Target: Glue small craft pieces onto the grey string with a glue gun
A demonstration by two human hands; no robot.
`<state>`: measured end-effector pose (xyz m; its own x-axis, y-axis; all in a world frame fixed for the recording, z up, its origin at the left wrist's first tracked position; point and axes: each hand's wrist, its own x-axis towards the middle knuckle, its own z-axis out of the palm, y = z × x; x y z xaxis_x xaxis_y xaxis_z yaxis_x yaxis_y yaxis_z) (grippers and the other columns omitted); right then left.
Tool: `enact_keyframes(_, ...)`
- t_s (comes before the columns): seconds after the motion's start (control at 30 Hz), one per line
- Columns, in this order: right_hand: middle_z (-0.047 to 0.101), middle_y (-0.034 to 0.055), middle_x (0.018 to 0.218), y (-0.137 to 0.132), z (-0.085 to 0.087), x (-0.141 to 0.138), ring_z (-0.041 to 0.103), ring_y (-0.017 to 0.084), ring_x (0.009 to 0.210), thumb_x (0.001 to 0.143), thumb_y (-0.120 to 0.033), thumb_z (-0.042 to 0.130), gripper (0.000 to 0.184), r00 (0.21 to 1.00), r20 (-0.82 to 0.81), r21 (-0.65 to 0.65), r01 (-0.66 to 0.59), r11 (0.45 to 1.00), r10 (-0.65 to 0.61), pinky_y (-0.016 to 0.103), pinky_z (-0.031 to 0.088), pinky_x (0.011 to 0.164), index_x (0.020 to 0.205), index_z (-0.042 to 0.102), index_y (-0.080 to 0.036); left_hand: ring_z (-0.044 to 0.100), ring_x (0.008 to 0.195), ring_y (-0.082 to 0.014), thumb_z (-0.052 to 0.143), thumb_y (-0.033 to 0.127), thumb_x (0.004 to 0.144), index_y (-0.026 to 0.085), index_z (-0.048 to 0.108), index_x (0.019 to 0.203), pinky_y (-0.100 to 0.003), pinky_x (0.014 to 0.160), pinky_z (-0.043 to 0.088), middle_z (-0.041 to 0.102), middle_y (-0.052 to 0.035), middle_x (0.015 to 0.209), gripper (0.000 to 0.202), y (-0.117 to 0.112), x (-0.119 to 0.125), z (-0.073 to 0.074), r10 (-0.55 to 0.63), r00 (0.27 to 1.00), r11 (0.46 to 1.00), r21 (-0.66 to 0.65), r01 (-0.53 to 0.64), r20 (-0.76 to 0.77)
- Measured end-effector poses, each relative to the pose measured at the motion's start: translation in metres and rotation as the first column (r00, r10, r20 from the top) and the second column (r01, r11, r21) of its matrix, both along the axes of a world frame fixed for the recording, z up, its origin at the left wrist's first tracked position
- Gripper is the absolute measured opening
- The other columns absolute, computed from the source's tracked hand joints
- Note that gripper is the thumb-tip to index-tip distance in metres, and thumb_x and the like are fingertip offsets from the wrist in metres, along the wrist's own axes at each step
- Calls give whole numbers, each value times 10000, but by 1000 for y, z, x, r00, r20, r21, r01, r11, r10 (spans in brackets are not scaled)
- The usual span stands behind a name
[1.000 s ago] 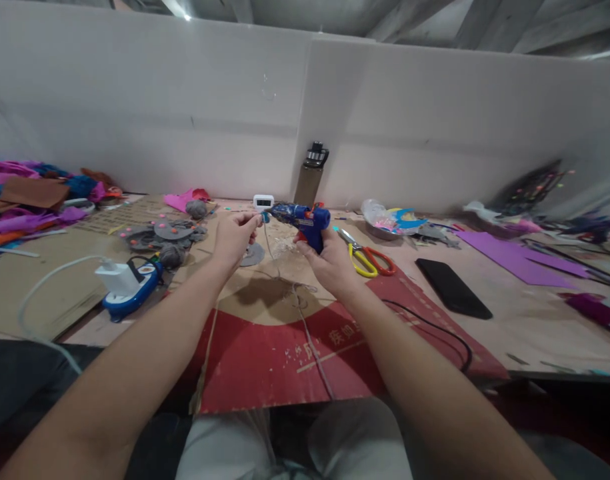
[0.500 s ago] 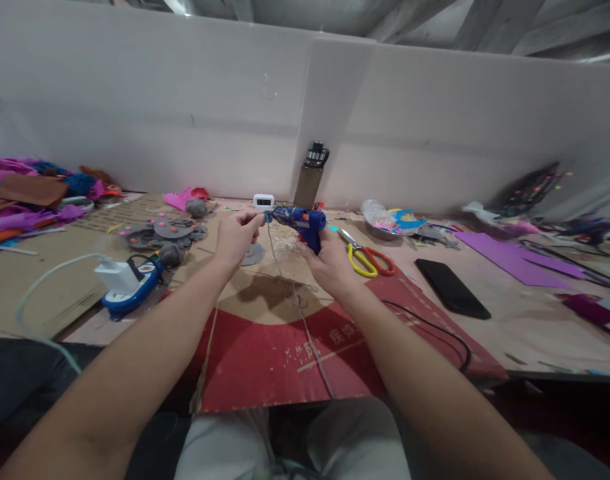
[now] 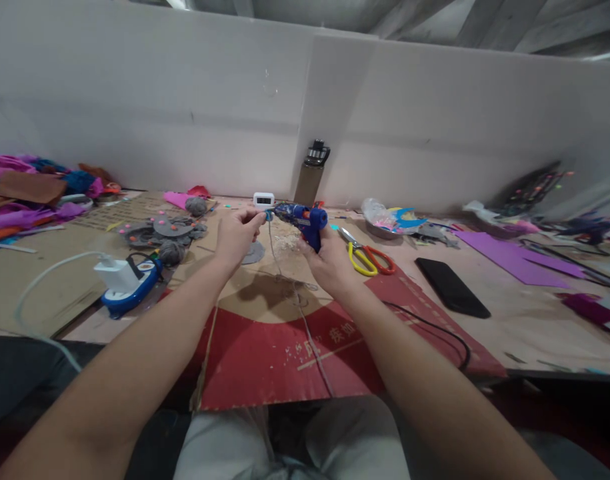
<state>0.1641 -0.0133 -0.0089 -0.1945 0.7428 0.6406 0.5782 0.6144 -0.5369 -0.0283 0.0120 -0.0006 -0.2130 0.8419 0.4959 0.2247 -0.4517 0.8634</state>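
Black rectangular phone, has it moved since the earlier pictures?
No, the black rectangular phone lies in the same place right of the metal scissors with yellow and red handles.

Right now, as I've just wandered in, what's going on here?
Someone is working with both bare hands above a sheet of cardboard. The right hand grips a blue glue gun, its nozzle pointing at a small blue piece pinched in the left hand. Whether the nozzle touches it is too small to tell. A grey string trails down from there across the cardboard. Scissors and a phone lie off to the right.
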Motion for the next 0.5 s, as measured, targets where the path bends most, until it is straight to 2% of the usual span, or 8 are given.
enact_keyframes(0.33,641,103,946,-2,0,-3,582,247,830,832,-289,508,346,1000,1,34,-23,999,23,401,458,748,1165,520,-195,397,415,-66,614,322,750,158,629,690,-209,420,298,479,40,492,176,3,0,-2,5,1000,1000,9,-5,-6)
enact_keyframes(0.5,635,118,946,-1,-1,-2,578,252,831,832,-298,505,336,1000,-6,20,-1,1000,1,400,454,742,1141,532,-170,413,427,-68,631,337,738,160,643,707,-204,423,311,489,38,505,181,4,0,-2,19,1000,1000,14,-19,17)
